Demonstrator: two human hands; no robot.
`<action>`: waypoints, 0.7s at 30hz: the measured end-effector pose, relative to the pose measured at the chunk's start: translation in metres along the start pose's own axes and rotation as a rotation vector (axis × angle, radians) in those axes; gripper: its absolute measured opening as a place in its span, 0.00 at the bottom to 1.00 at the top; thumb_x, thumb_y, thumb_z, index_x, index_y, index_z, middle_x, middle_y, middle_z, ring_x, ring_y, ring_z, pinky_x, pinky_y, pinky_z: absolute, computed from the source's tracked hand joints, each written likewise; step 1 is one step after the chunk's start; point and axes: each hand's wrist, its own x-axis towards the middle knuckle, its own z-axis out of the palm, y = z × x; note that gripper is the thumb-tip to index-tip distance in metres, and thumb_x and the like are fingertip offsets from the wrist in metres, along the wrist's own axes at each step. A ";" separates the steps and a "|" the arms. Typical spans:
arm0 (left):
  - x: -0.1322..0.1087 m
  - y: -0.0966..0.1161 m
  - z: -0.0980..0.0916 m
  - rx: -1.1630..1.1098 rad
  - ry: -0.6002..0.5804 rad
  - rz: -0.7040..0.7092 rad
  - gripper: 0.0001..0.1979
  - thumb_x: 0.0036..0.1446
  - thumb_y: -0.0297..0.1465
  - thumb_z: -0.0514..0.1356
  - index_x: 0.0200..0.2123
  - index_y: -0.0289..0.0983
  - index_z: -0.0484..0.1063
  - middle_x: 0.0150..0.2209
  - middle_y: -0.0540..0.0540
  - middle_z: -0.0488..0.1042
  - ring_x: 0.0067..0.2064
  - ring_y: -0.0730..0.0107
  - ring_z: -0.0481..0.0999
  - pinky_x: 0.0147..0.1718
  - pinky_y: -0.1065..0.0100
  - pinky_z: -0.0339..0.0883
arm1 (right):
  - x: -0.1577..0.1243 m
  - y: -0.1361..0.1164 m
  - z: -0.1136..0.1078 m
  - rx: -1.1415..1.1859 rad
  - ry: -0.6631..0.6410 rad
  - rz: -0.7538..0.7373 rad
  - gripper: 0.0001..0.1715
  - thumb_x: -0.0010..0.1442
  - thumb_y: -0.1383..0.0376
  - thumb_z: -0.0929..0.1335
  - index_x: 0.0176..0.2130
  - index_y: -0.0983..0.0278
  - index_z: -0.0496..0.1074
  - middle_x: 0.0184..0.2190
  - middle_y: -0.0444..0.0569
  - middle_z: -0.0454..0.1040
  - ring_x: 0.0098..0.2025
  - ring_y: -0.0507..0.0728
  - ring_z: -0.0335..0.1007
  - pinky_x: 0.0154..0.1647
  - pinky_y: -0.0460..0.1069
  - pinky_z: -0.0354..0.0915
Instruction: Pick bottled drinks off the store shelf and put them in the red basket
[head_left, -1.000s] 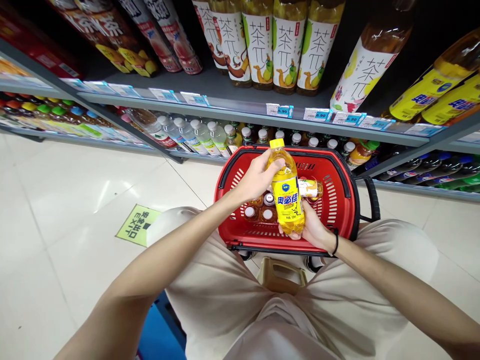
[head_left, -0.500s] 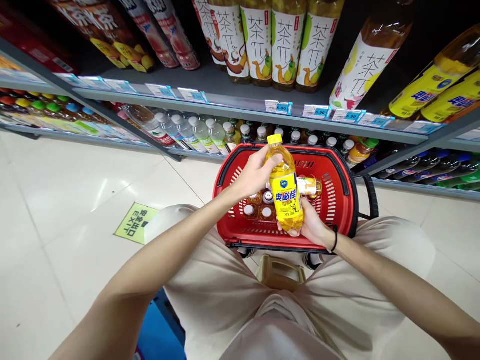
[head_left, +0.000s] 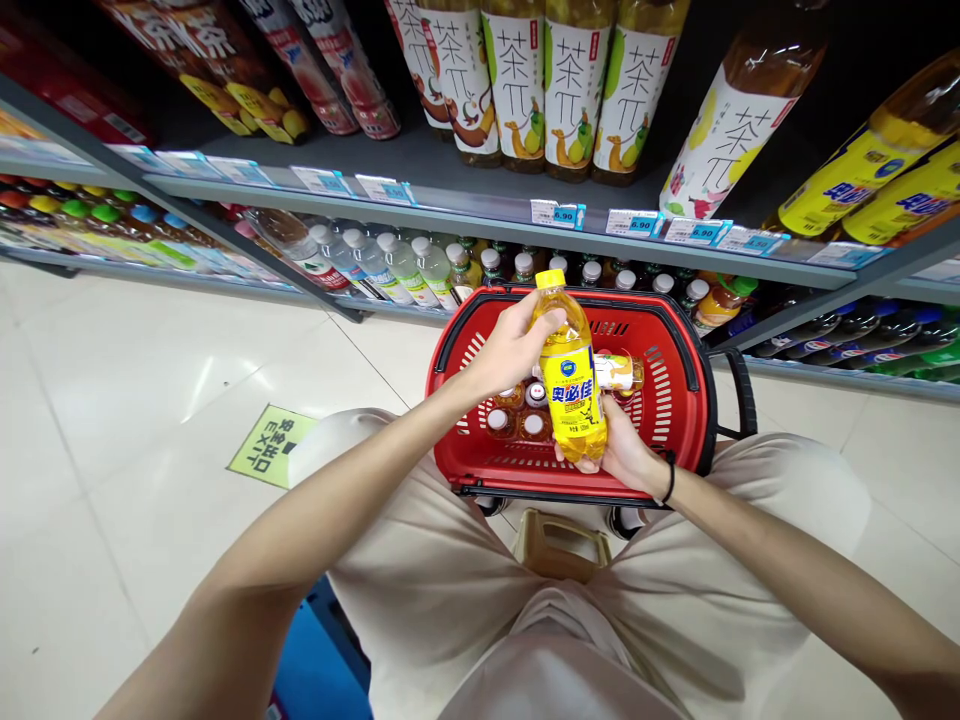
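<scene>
A yellow drink bottle (head_left: 574, 390) with a yellow cap is held above a red shopping basket (head_left: 472, 460), tilted slightly with its label facing me. My left hand (head_left: 517, 345) is closed around its upper part, just below the cap. My right hand (head_left: 622, 450) grips the bottle's base from below and the right side. Inside the basket stand several small bottles (head_left: 517, 422) with pale caps. A tea bottle (head_left: 619, 372) with a white label lies on its side there, partly hidden behind the yellow bottle.
A shelf (head_left: 465, 215) with price tags runs across in front, carrying tea bottles (head_left: 517, 90) and yellow bottles (head_left: 847, 185). Capped bottles (head_left: 405, 265) fill the lower shelf. The basket's black handle (head_left: 742, 395) sticks out right. A blue object (head_left: 319, 660) lies at lower left.
</scene>
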 end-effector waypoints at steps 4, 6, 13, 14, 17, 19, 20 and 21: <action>0.001 -0.001 0.000 -0.006 0.007 0.001 0.16 0.65 0.41 0.57 0.45 0.33 0.71 0.43 0.41 0.79 0.41 0.65 0.77 0.40 0.66 0.70 | 0.000 -0.001 0.001 -0.007 0.005 0.011 0.38 0.74 0.49 0.48 0.51 0.69 0.73 0.27 0.55 0.79 0.18 0.55 0.67 0.14 0.45 0.54; 0.001 -0.001 0.001 -0.012 0.004 -0.001 0.16 0.66 0.41 0.57 0.45 0.33 0.71 0.43 0.41 0.79 0.40 0.66 0.77 0.40 0.67 0.70 | 0.000 0.000 0.000 -0.007 -0.015 0.003 0.38 0.74 0.49 0.48 0.51 0.69 0.73 0.26 0.55 0.79 0.17 0.55 0.67 0.15 0.45 0.54; 0.001 -0.001 0.001 -0.014 0.012 0.005 0.16 0.65 0.42 0.58 0.44 0.33 0.71 0.41 0.42 0.79 0.41 0.65 0.77 0.40 0.67 0.70 | 0.000 0.000 -0.001 -0.003 0.002 0.010 0.38 0.75 0.48 0.49 0.52 0.68 0.73 0.27 0.55 0.79 0.19 0.56 0.69 0.15 0.45 0.55; 0.001 -0.001 0.001 -0.010 0.015 0.000 0.17 0.65 0.43 0.58 0.44 0.33 0.71 0.41 0.42 0.79 0.41 0.65 0.77 0.40 0.67 0.70 | 0.000 0.000 -0.001 -0.002 0.003 0.010 0.38 0.75 0.48 0.49 0.52 0.68 0.73 0.27 0.55 0.80 0.20 0.56 0.70 0.14 0.45 0.55; 0.000 0.000 0.002 0.004 0.026 -0.014 0.19 0.64 0.45 0.59 0.44 0.33 0.71 0.41 0.42 0.78 0.40 0.65 0.76 0.40 0.66 0.70 | 0.000 0.000 -0.001 0.004 0.000 0.004 0.38 0.75 0.48 0.49 0.50 0.69 0.74 0.29 0.56 0.80 0.21 0.56 0.71 0.14 0.45 0.54; 0.000 0.000 0.002 0.007 0.033 -0.018 0.20 0.63 0.45 0.59 0.44 0.33 0.71 0.42 0.41 0.78 0.41 0.65 0.76 0.41 0.65 0.70 | -0.001 0.000 0.000 0.009 0.013 0.015 0.38 0.75 0.49 0.49 0.50 0.69 0.74 0.30 0.57 0.81 0.21 0.56 0.71 0.14 0.45 0.53; 0.000 0.000 0.002 0.008 0.035 -0.018 0.20 0.63 0.45 0.59 0.44 0.33 0.72 0.42 0.41 0.78 0.41 0.65 0.76 0.41 0.65 0.70 | -0.001 -0.001 0.001 0.010 0.022 0.023 0.37 0.75 0.50 0.48 0.51 0.69 0.74 0.31 0.57 0.81 0.21 0.56 0.70 0.14 0.45 0.53; 0.000 0.000 0.003 0.009 0.035 -0.017 0.20 0.63 0.45 0.59 0.45 0.33 0.72 0.42 0.41 0.78 0.41 0.64 0.76 0.41 0.65 0.70 | -0.001 -0.002 0.002 0.010 0.030 0.028 0.37 0.75 0.50 0.48 0.51 0.69 0.74 0.31 0.57 0.81 0.20 0.56 0.70 0.14 0.45 0.53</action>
